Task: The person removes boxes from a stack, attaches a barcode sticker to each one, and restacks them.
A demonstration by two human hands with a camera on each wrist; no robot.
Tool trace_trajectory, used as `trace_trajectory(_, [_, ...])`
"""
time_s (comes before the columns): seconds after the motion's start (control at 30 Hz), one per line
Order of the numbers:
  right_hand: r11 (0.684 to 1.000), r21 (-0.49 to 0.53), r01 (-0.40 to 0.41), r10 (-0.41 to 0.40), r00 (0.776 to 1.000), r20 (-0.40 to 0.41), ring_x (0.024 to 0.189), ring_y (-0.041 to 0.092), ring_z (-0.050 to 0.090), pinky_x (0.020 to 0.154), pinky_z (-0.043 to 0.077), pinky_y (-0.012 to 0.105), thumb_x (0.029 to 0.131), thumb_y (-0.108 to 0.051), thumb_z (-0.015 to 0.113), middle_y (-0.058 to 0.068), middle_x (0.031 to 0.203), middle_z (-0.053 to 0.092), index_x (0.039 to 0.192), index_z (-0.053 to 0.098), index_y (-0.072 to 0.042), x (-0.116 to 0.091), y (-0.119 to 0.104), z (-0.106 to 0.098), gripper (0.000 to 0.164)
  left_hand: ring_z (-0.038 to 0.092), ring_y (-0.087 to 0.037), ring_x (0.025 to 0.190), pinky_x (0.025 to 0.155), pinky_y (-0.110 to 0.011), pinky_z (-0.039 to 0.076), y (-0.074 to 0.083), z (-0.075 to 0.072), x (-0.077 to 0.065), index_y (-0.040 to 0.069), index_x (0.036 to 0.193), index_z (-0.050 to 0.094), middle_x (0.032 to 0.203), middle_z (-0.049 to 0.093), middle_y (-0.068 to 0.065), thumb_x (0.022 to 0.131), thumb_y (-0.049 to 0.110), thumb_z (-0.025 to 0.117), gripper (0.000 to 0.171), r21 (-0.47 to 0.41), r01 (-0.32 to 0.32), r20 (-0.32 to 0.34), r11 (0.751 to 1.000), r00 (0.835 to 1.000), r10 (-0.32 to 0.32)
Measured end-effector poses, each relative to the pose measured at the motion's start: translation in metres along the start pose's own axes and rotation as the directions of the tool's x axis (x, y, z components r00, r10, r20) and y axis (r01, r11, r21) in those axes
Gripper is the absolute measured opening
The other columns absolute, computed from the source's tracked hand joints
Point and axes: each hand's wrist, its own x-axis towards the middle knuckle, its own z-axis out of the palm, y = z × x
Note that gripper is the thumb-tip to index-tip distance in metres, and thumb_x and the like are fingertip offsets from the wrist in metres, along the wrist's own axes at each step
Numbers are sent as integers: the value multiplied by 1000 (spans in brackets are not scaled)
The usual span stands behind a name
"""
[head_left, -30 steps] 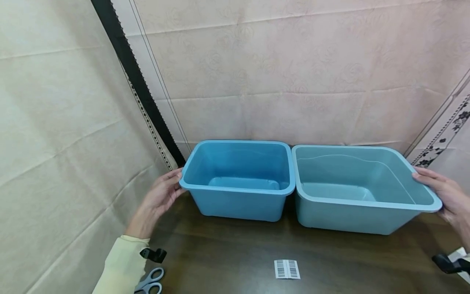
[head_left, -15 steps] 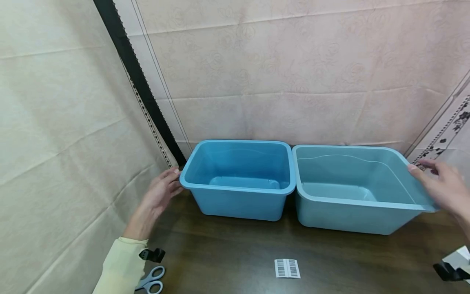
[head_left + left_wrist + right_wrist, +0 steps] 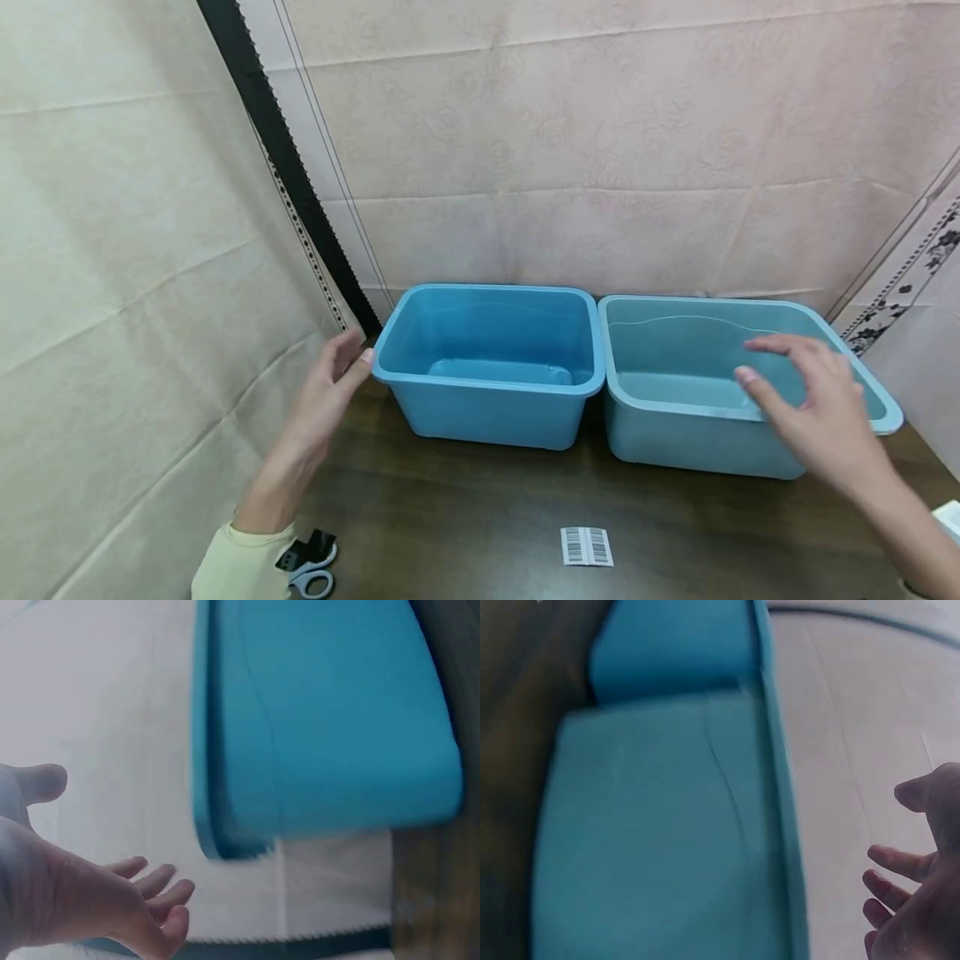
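Two plastic bins stand side by side against the back cloth: a blue bin (image 3: 487,417) on the left and a paler teal bin (image 3: 697,442) on the right, their rims touching or nearly so. Nothing lies inside either one. My left hand (image 3: 318,408) is just off the blue bin's left end, fingers loosely spread; the left wrist view shows it apart from the bin and holding nothing. Over the front right of the teal bin hovers my right hand (image 3: 828,417), thumb and fingers apart. In the right wrist view that hand (image 3: 922,885) touches nothing.
A small white barcode label (image 3: 587,547) lies on the dark wooden table (image 3: 450,517) in front of the bins. Grey-blue scissors (image 3: 313,582) lie beside the left wrist, partly hidden. A white item (image 3: 951,518) shows at the right edge. Cloth walls (image 3: 600,142) enclose the back and sides.
My right hand has let go of the teal bin's right rim and moved left over its front. My left hand has come away slightly from the blue bin's left rim. Both bins stayed put.
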Motion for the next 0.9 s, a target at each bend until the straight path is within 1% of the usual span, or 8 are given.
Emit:
trace_trajectory(0.1, [997,29,75,-75,997,-4,130,31,40,97,25,55,96,-19,77,15,142,61,134,69,-14,-16,-20,22,39,22,-33,163,130,-67,19,11,17,-14,23,166,29,175,26,-6,109,46,55,67,-2,-106,41,994,994,106])
trace_trajectory(0.2, [987,81,140,-142,990,20,127,12,45,101,29,30,94,-13,80,4,135,65,131,69,-18,-34,-41,42,39,28,-30,161,128,-65,22,18,36,-28,26,163,33,172,32,-3,110,35,57,59,-29,-252,110,967,961,254])
trace_trajectory(0.3, [980,143,138,-157,980,126,120,0,50,100,35,12,97,-15,77,-8,131,65,133,67,-27,-51,-58,60,39,36,-25,158,128,-54,30,22,51,-39,27,163,32,169,38,0,110,22,57,60,-74,-389,221,918,892,395])
trace_trajectory(0.4, [981,180,69,-123,944,307,112,-1,56,93,49,17,102,-30,72,-15,128,63,135,62,-36,-61,-67,78,35,46,-24,152,122,-42,41,21,68,-45,27,164,30,164,45,-2,109,19,57,62,-162,-414,369,896,817,444])
trace_trajectory(0.53, [967,244,-70,-88,808,582,106,1,62,83,57,24,106,-44,64,-7,128,64,140,56,-31,-67,-59,97,38,59,-26,141,112,-36,52,11,98,-46,24,162,34,156,53,-12,111,26,56,56,-303,-200,581,932,736,347])
trace_trajectory(0.6, [953,269,-140,-86,726,682,105,1,63,81,56,24,106,-43,63,1,127,66,143,55,-24,-69,-50,106,43,63,-26,136,107,-36,56,2,115,-43,22,159,39,152,55,-15,111,27,56,52,-310,-55,665,949,701,258])
trace_trajectory(0.67, [944,282,-172,-96,674,733,102,1,63,78,55,24,106,-39,64,6,124,67,143,56,-17,-72,-40,114,44,68,-27,128,102,-36,59,-9,131,-39,19,155,46,147,60,-15,110,26,60,48,-260,35,713,965,681,167])
trace_trajectory(0.9, [963,246,-111,-118,645,755,92,4,59,73,52,25,96,-33,79,3,112,64,135,62,-10,-81,-17,140,49,74,-16,102,86,-37,63,-48,173,-26,13,142,61,132,70,-9,100,22,74,45,13,83,750,996,659,-65])
